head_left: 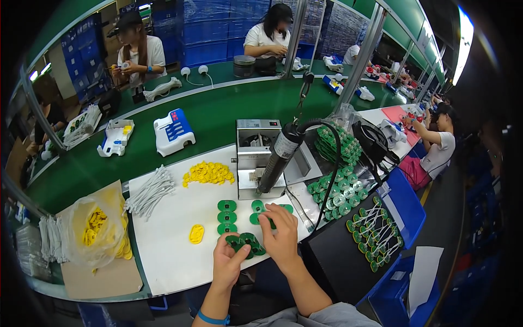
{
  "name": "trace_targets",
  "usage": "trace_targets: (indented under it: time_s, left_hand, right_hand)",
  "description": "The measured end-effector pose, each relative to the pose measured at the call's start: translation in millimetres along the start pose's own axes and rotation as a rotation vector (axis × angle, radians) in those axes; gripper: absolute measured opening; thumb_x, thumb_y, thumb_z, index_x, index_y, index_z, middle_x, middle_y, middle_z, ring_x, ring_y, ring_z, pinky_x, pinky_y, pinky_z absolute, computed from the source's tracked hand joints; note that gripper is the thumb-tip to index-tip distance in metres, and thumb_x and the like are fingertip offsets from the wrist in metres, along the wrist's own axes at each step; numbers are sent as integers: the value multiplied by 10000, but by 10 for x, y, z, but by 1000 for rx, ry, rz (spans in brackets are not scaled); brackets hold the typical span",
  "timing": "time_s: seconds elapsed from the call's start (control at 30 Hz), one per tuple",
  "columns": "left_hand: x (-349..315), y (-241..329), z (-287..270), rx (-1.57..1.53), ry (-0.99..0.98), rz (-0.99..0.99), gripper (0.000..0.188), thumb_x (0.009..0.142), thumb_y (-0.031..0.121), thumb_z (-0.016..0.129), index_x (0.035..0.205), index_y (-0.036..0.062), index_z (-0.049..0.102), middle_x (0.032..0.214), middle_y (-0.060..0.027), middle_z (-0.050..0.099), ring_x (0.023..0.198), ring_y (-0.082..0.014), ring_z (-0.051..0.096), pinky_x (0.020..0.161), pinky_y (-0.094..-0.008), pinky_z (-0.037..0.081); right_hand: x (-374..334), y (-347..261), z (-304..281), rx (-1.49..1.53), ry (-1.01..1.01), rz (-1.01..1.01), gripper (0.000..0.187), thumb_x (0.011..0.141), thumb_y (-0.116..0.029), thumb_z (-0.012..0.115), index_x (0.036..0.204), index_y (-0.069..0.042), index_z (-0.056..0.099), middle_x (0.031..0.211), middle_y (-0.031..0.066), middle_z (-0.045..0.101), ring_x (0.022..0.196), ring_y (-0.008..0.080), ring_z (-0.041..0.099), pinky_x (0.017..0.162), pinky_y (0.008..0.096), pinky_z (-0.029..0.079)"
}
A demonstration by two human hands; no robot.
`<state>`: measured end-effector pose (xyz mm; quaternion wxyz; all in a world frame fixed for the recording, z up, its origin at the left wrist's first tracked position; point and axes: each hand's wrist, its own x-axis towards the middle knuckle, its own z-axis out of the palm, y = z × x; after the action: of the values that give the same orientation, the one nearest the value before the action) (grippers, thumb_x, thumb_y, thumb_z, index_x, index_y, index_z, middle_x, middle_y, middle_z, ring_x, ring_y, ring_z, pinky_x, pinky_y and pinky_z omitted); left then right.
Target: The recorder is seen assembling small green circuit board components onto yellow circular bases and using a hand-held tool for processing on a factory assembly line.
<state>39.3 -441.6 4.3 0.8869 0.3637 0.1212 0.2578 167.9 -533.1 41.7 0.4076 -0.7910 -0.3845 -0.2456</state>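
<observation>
My left hand (229,262) holds green circuit boards (246,243) joined side by side, low over the near edge of the white work sheet (169,245). My right hand (282,235) is just right of it, with its fingers curled round a green board (273,223) that they partly hide. More round green boards (257,206) lie under and beside these fingers. To the left stands a short column of green boards (226,206). A single yellow oval piece (196,234) rests on the sheet farther left.
A dark cylindrical tool (280,155) hangs before a metal machine (257,131). Behind the sheet's left part are white cables (152,191) and yellow pieces (210,173). Stacked green boards (340,191) and wired boards on a black tray (338,261) are at right. Co-workers sit across the green belt (218,103).
</observation>
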Motion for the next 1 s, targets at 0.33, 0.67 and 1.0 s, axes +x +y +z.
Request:
trace_targets:
  time_s: [0.33, 0.67, 1.0]
  left_hand:
    - [22, -93, -6, 85, -51, -2, 337, 891, -94, 715, 1181, 7, 578, 1069, -71, 655, 999, -138, 642, 885, -281, 529]
    - [-13, 85, -131, 27, -97, -54, 375, 872, -112, 717, 1214, -8, 603, 1139, -96, 659, 1030, -164, 664, 897, -296, 556]
    - [-396, 520, -830, 229, -219, 104, 393, 984, 14, 655, 1366, 17, 560, 1279, -50, 633, 1191, -127, 592, 1018, -301, 492]
  right_hand:
    - [-273, -136, -52, 532, -92, 259, 124, 973, -66, 620, 883, 19, 627, 752, 135, 590, 624, 287, 595, 590, 353, 478]
    - [-322, -328, 61, 425, -48, 212, 154, 927, -76, 675, 804, -9, 611, 682, 136, 570, 562, 306, 594, 526, 381, 457]
    - [-723, -956, 539, 448, -1, 261, 394, 1084, -273, 522, 775, -40, 453, 714, -12, 384, 692, 115, 367, 603, 301, 324]
